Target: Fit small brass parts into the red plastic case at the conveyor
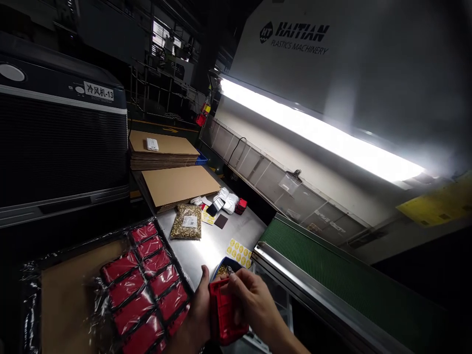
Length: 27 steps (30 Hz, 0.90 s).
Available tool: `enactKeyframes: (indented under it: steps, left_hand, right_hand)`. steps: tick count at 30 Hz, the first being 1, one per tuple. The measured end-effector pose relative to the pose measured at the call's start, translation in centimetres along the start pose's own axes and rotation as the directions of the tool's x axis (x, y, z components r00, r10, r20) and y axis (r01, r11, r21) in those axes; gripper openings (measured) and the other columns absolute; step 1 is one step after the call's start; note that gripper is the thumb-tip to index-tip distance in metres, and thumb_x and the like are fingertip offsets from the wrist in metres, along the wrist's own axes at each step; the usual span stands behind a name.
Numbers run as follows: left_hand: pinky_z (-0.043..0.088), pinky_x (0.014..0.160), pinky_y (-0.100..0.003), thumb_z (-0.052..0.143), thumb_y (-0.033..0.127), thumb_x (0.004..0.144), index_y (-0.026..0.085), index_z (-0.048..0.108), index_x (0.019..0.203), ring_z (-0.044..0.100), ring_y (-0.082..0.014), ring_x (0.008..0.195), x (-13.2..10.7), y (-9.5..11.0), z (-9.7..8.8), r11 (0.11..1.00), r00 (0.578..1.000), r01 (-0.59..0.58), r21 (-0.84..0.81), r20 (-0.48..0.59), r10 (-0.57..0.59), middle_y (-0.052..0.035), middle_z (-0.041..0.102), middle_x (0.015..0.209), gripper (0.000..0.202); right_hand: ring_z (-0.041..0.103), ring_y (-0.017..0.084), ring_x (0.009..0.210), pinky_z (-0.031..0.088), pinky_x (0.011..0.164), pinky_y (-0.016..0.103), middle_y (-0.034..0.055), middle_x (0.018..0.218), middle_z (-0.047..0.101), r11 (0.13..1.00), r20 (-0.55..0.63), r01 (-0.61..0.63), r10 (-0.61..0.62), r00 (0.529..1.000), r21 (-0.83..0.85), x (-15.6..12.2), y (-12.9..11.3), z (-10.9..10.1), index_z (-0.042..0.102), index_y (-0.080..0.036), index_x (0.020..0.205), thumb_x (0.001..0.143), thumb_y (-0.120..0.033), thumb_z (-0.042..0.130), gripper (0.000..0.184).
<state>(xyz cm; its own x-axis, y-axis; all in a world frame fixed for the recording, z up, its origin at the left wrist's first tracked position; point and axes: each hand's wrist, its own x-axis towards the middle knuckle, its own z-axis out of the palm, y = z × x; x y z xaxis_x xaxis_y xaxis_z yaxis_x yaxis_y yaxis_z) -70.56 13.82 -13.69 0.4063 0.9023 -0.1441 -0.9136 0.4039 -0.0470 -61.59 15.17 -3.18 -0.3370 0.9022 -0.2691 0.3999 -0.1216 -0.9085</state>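
Note:
My left hand (199,314), its thumb raised, supports the left side of a red plastic shell (224,322). The shell is tray-like, with its hollow, ribbed side facing up. Over its right upper edge, my right hand (254,297) has thumb and fingers pinched together; a small shiny bit shows by the fingertips, too small to name. Just behind the hands sits a blue bowl (216,273) of small brass-coloured pieces, partly covered by them. To the left, an open carton holds rows of red pieces (134,305) in clear plastic wrap.
A bag of brass-coloured pieces (187,223), yellow round stickers (239,251), a phone (216,207) and a small red block (241,206) lie on the metal table (206,248). Stacked cardboard (180,184) is behind. A green conveyor (317,260) runs along the right; an air cooler (62,132) stands left.

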Motion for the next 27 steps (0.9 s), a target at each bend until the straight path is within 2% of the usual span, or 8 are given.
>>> enactKeyframes:
  steps: [3, 6, 9, 12, 14, 22, 27]
  left_hand:
    - [0.052, 0.084, -0.043, 0.047, 0.069, 0.088, 0.014, 0.06, 0.117, 0.069, -0.0311, 0.088, 0.0, 0.1, -0.4, 0.999, 0.997, -0.049, 0.019, -0.06, 0.05, -0.0149, 0.071, 0.095, 0.063]
    - [0.052, 0.084, -0.043, 0.046, 0.071, 0.087, 0.016, 0.056, 0.122, 0.069, -0.031, 0.091, -0.1, 0.1, -0.6, 0.997, 0.991, -0.06, 0.049, -0.119, 0.066, -0.0152, 0.07, 0.102, 0.066]
    - [0.053, 0.083, -0.041, 0.044, 0.073, 0.087, 0.015, 0.053, 0.124, 0.068, -0.0303, 0.093, -0.4, -0.1, -0.4, 0.992, 0.975, -0.085, 0.092, -0.198, 0.102, -0.016, 0.069, 0.105, 0.07]
    - [0.054, 0.081, -0.041, 0.041, 0.074, 0.087, 0.014, 0.054, 0.124, 0.068, -0.0304, 0.093, -0.9, -0.2, -0.1, 0.987, 0.965, -0.101, 0.128, -0.23, 0.129, -0.0163, 0.069, 0.108, 0.071]
    - [0.055, 0.079, -0.041, 0.042, 0.071, 0.088, 0.014, 0.055, 0.123, 0.069, -0.0306, 0.092, -1.1, -0.3, 0.0, 0.985, 0.966, -0.098, 0.139, -0.223, 0.128, -0.0162, 0.069, 0.108, 0.068]
    - [0.055, 0.079, -0.041, 0.045, 0.068, 0.089, 0.015, 0.055, 0.124, 0.069, -0.0308, 0.092, -0.8, -0.5, -0.3, 0.986, 0.973, -0.07, 0.15, -0.208, 0.101, -0.0159, 0.069, 0.107, 0.064]
    - [0.056, 0.08, -0.041, 0.046, 0.067, 0.09, 0.013, 0.057, 0.121, 0.069, -0.0311, 0.093, -0.7, -0.7, -0.2, 0.987, 0.977, -0.061, 0.148, -0.196, 0.09, -0.0166, 0.07, 0.104, 0.063]
  right_hand:
    - [0.053, 0.013, 0.06, 0.039, 0.054, 0.023, 0.0023, 0.07, 0.063, 0.965, -0.039, 0.117, -0.129, 0.991, -0.235, -0.8, -0.4, -1.5, 0.067, -0.014, 0.085, 0.086, -0.053, 0.065, 0.038]
    - [0.055, 0.016, 0.066, 0.038, 0.057, 0.025, 0.0027, 0.073, 0.066, 0.87, -0.038, 0.099, -0.134, 0.99, -0.483, -1.2, -0.3, -1.8, 0.071, -0.017, 0.085, 0.084, -0.039, 0.068, 0.022]
    - [0.058, 0.018, 0.067, 0.038, 0.059, 0.027, 0.0028, 0.075, 0.069, 0.801, -0.001, 0.115, -0.142, 0.99, -0.588, -1.3, 0.3, -1.2, 0.071, -0.02, 0.084, 0.089, -0.037, 0.06, 0.021]
    - [0.062, 0.021, 0.074, 0.041, 0.067, 0.031, 0.0054, 0.082, 0.07, 0.73, -0.002, 0.16, -0.216, 0.976, -0.665, -1.3, 1.0, -0.5, 0.071, -0.02, 0.083, 0.092, -0.033, 0.055, 0.022]
    - [0.063, 0.023, 0.079, 0.042, 0.071, 0.032, 0.0067, 0.085, 0.07, 0.7, 0.009, 0.187, -0.25, 0.968, -0.689, -1.2, 1.3, -0.3, 0.071, -0.02, 0.084, 0.091, -0.03, 0.057, 0.019]
    - [0.067, 0.025, 0.089, 0.047, 0.078, 0.034, 0.0074, 0.096, 0.073, 0.72, 0.067, 0.239, -0.259, 0.963, -0.652, -1.1, 1.7, -0.6, 0.074, -0.021, 0.094, 0.092, -0.028, 0.057, 0.018]
    - [0.067, 0.025, 0.088, 0.047, 0.078, 0.035, 0.0076, 0.094, 0.073, 0.715, 0.042, 0.21, -0.246, 0.968, -0.667, -1.1, 1.7, -0.7, 0.074, -0.02, 0.093, 0.09, -0.026, 0.059, 0.016]
